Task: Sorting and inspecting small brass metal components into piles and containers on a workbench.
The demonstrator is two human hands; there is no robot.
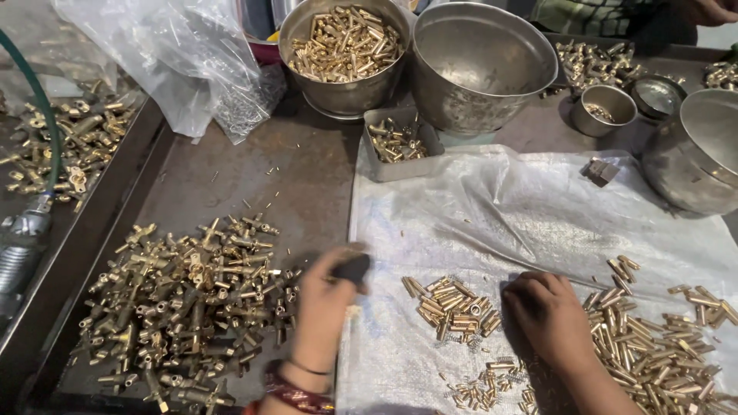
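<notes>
Everything here I place against the white woven plastic sheet (538, 207) spread over the dark metal table (307, 177). Well left of it a second tray holds scattered brass valve parts (69, 138), with a green hose (34, 100) arching over them, its end cut off by the edge. Just off the sheet's left edge lies one big heap of T-shaped brass fittings (184, 300), too tangled to count. My left hand (327, 303) sits at that edge, fingers closed around a small dark object (354, 267); motion blur keeps me from telling what it is. On the sheet, between my hands, is a small pile of short brass tubes (453, 307), and nearer me a smaller scatter of brass bits (484, 388). My right hand (550, 315) rests palm down on the sheet, fingers curled; I cannot tell whether it grips anything beneath. To its right spreads a larger pile of brass tubes (661, 346), partly cut off.

Beyond the sheet I count three large steel bowls: one full of brass pieces (344, 50), one empty (480, 65), one cut off at the right (696, 154). A grey rectangular tray (400, 146) and two small steel cups (603, 107) also stand there, and a clear plastic bag (169, 61) lies at the far left.
</notes>
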